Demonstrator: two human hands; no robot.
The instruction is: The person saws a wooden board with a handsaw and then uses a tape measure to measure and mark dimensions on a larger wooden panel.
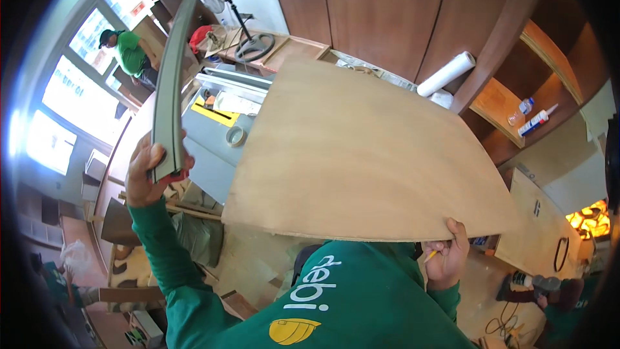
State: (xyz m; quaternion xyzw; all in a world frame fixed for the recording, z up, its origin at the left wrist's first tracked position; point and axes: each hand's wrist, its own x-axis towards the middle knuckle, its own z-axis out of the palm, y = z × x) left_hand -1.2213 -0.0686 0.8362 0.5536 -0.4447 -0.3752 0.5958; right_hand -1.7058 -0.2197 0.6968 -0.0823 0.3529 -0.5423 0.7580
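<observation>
My left hand (152,167) is raised and closed around the lower end of a long grey metal straightedge (169,97) with dark lines along it. The rail stands up steeply, its far end near the fan. Something red shows under my fingers there, too hidden to name. In front of me a large plywood sheet (361,155) lies flat, its near edge close to my body. My right hand (447,255) is at the right part of that edge, fingers curled around a yellow pencil (431,256), one finger lying over the board's edge.
Left of the sheet, a grey surface holds a tape roll (236,136) and a yellow tool (213,115). Behind are a fan (255,47), a white roll (447,74) and shelves with a sealant tube (537,120). One co-worker (132,58) stands far left; another (562,304) is low right.
</observation>
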